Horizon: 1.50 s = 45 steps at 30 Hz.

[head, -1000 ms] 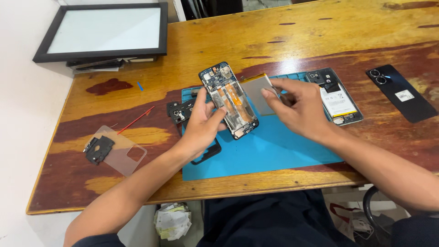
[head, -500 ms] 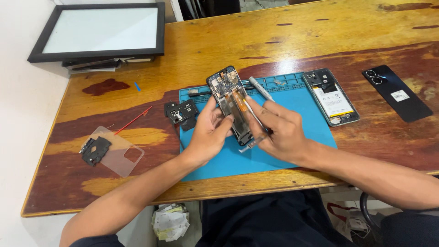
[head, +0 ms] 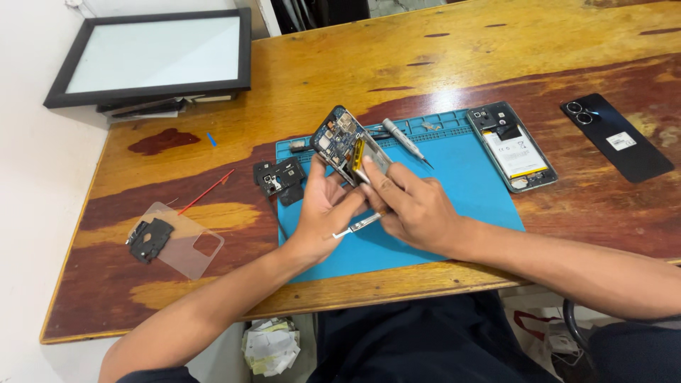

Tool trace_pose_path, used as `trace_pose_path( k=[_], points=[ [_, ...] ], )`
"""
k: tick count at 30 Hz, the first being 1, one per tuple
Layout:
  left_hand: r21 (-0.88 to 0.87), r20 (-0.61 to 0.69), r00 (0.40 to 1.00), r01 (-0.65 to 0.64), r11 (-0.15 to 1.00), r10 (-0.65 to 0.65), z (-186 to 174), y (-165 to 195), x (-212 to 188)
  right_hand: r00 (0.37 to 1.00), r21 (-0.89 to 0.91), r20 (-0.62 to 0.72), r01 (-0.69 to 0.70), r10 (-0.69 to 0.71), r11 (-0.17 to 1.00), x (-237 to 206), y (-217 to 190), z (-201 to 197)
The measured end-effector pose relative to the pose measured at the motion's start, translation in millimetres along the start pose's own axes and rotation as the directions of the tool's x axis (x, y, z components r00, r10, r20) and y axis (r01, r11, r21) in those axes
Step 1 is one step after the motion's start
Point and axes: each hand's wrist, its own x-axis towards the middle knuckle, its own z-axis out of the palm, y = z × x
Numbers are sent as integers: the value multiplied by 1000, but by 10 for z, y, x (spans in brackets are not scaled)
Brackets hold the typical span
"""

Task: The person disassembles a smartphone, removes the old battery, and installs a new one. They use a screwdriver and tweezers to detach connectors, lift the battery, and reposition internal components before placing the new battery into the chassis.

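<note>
Both hands are up over the blue mat [head: 454, 206], and the opened phone [head: 345, 144] sits tilted between them. The left hand [head: 323, 213] grips its lower end. The right hand [head: 415, 206] pinches its side, with a thin silver tool [head: 357, 225] poking out under the fingers. The phone's back is already off, so its insides show. Small black covers [head: 279, 177] lie just left of the left hand, already taken out. A screwdriver [head: 403, 140] rests just past the right hand. I think the phone is not all apart yet.
</note>
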Motion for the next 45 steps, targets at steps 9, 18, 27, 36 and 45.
trace_pose_path(
  k=[9, 18, 27, 36, 45],
  points=[
    [-27, 33, 999, 2, 1000, -1, -38, 14, 16, 992, -75, 115, -38, 47, 996, 24, -10, -10],
    [-17, 37, 999, 6, 1000, -5, -134, 33, 38, 982, -41, 159, -96, 102, 994, 57, 64, -18],
    [241, -59, 998, -3, 970, 18, -161, 106, 121, 991, 14, -77, -112, 112, 994, 183, 225, -182],
    [267, 57, 991, -130, 955, 118, -190, 71, 158, 926, 246, 213, -361, 313, 900, 62, 399, -24],
    [292, 68, 990, -139, 946, 124, -184, 57, 152, 967, 215, 168, -224, 190, 951, 29, 432, -21]
  ],
)
